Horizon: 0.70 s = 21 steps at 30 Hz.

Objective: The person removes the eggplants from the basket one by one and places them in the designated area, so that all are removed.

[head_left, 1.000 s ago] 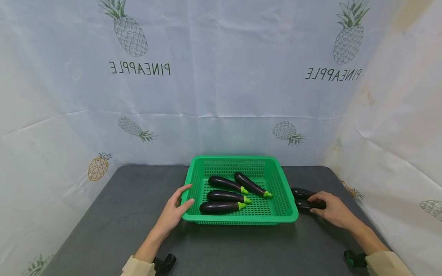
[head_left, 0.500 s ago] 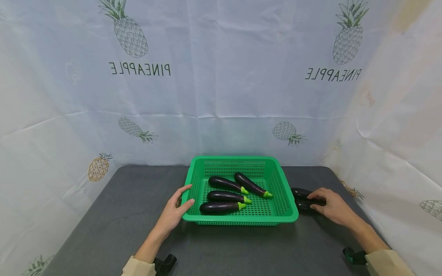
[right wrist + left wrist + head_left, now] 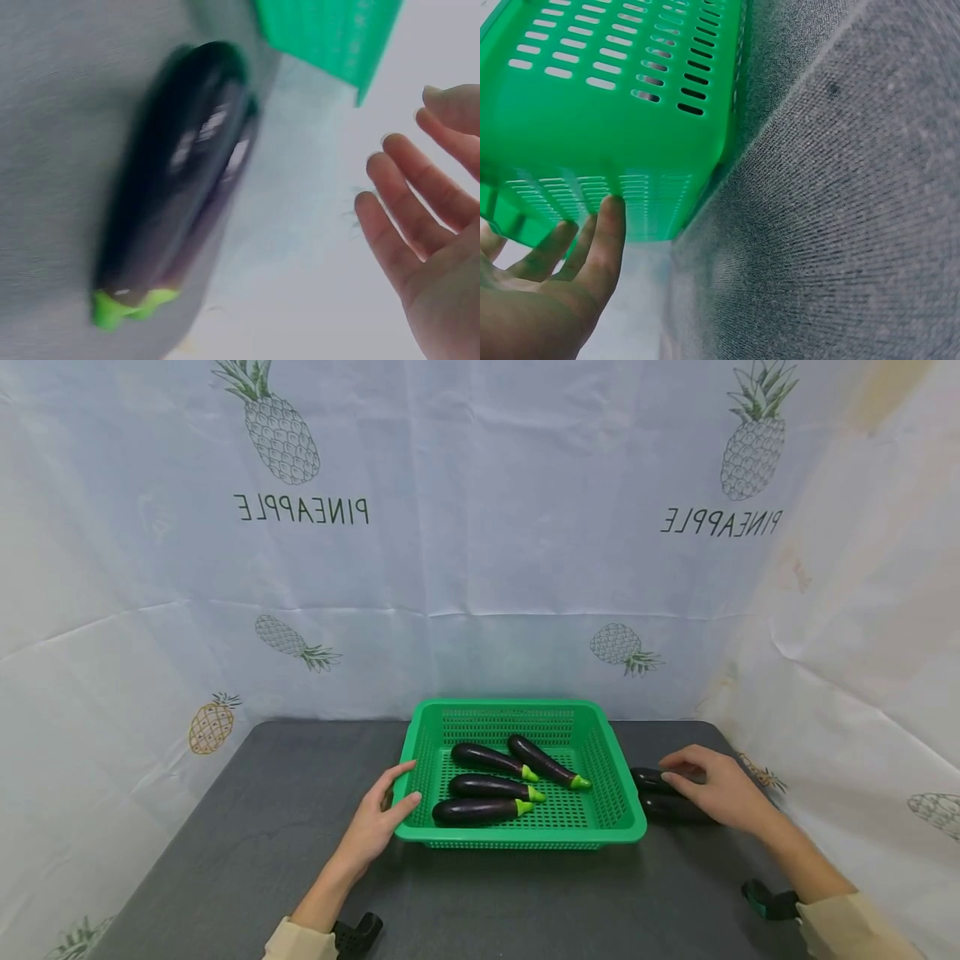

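My left hand (image 3: 375, 817) grips the left rim of a green plastic basket (image 3: 525, 837), thumb over the edge. In the left wrist view its fingers (image 3: 606, 240) lie against the basket's outer wall. Several dark purple eggplants (image 3: 480, 812) with green stem ends lie inside. My right hand (image 3: 716, 789) hovers over two more eggplants, a front eggplant (image 3: 675, 810) and a back eggplant (image 3: 647, 779), side by side on the table right of the basket. The right wrist view shows its fingers (image 3: 405, 206) loosely spread, apart from the blurred pair, holding nothing.
The basket stands on a dark grey table (image 3: 315, 777). A pale curtain (image 3: 480, 568) printed with pineapples hangs behind it and along both sides. The table's right edge runs close beside my right forearm.
My right hand has let go of the front eggplant and lifted up and back from it. The left hand and the basket have stayed in place.
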{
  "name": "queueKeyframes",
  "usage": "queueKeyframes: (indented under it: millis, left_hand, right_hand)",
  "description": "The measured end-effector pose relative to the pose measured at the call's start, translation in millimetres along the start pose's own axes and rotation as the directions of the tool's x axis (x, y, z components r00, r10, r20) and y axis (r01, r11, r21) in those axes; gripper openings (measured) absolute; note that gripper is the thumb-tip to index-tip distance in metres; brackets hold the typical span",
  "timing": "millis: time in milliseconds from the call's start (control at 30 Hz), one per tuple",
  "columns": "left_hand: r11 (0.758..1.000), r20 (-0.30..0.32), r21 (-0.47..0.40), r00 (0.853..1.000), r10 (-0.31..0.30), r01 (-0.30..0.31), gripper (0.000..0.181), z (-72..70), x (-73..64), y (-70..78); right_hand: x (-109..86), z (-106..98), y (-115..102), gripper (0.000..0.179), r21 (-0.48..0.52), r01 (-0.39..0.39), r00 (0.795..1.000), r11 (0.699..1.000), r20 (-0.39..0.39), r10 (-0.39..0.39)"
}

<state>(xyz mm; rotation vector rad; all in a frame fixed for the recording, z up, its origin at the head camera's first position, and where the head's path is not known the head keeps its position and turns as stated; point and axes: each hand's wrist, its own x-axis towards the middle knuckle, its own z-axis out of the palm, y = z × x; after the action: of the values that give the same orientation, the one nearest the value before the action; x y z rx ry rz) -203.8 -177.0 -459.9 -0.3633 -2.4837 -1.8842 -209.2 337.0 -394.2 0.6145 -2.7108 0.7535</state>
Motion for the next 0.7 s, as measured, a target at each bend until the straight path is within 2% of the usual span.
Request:
queueKeyframes:
  millis: [133, 300, 467, 700]
  left_hand:
    - [1.0, -0.001, 0.004, 1.0, 0.01, -0.01, 0.058, -0.1, -0.1, -1.1]
    - [1.0, -0.002, 0.012, 1.0, 0.012, -0.012, 0.06, 0.3, 0.7, -0.7]
    - [1.0, 0.0, 0.009, 1.0, 0.01, -0.01, 0.06, 0.7, -0.1, -0.7]
    - [1.0, -0.008, 0.011, 1.0, 0.015, -0.015, 0.059, 0.4, -0.8, -0.7]
  right_hand:
    - [9.6, -8, -20, 0.015, -0.005, 0.035, 0.999, 0.999, -0.02, -0.035]
    - [20.3, -14, -46, 0.017, -0.017, 0.032, 0.999, 0.999, -0.017, -0.032]
    - [31.5, -12, -72, 0.018, -0.006, 0.009, 1.0, 1.0, 0.009, -0.009]
    - [48.7, -9, -101, 0.023, 0.015, 0.036, 0.999, 0.999, 0.028, -0.036]
